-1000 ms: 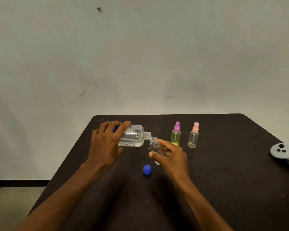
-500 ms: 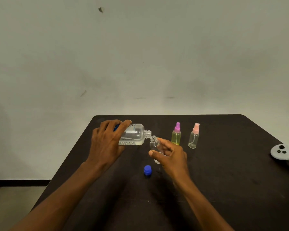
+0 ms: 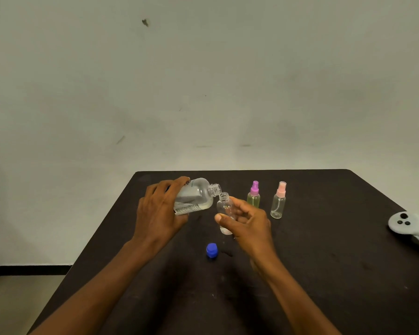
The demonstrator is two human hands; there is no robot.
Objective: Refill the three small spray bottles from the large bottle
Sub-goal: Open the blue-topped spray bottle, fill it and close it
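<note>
- Holding the large bottle (image 3: 196, 195) on a slant above the dark table (image 3: 324, 262), the left hand (image 3: 159, 211) has its fingers wrapped over the bottle's rear half. The open neck points right and slightly upward, and clear liquid lies along the lower side.
- I see the uncapped small bottle (image 3: 224, 209) just below that neck, its open mouth right beside the large bottle's mouth. I cannot tell whether the two rims touch.
- The right hand (image 3: 247, 223) grips the small bottle, thumb across the front and fingers curled behind it. The bottle stands near upright, and I cannot make out how full it is.
- A blue cap (image 3: 212, 250) lies on the table nearer to me, between the two forearms and apart from both hands.
- Two capped spray bottles stand upright to the right of the right hand, side by side but not touching: the purple-topped bottle (image 3: 253, 195) with yellowish-green contents, then the pink-topped bottle (image 3: 278, 201), which looks clear.
- A grey controller (image 3: 411, 226) rests at the table's right edge, well apart from everything else.
</note>
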